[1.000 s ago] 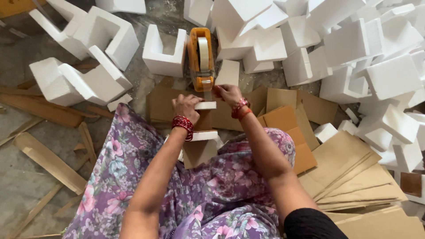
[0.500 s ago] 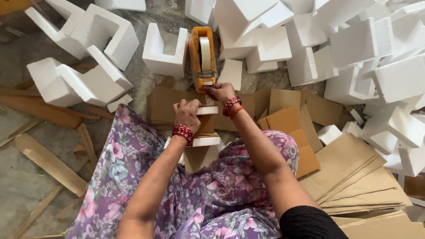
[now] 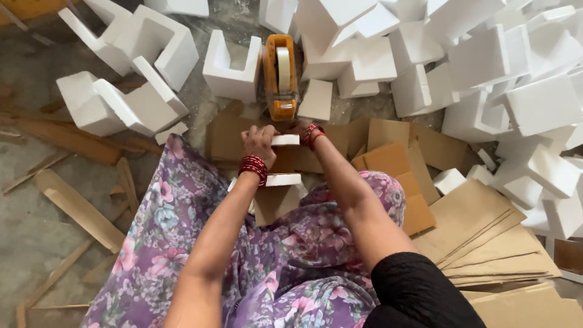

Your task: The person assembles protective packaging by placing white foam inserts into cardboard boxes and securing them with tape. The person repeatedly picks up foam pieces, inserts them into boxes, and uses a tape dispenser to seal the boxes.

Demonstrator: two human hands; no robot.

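A seated person in a purple floral garment (image 3: 182,243) grips a white rectangular foam block wrapped in brown cardboard (image 3: 284,140) with both hands — the left hand (image 3: 260,141), fingers curled over the block's left end, and the right hand (image 3: 303,129), closed on its right end, though its fingers are largely hidden. Red bangles circle both wrists. The block sits at the centre of the scene, just at 6 o'clock of an orange tape dispenser loaded with a roll of pale tape (image 3: 280,76), whose front edge nearly meets it. A second white foam slab on folded cardboard (image 3: 276,182) rests on the lap, at 6 o'clock of the held block. White U-shaped foam pieces (image 3: 127,103) lie at 10 o'clock — a larger heap (image 3: 486,67) fills 2 o'clock. Flat brown cardboard sheets (image 3: 486,237) are stacked at 4 o'clock, and wooden strips (image 3: 79,209) lie on the floor at 8 o'clock.
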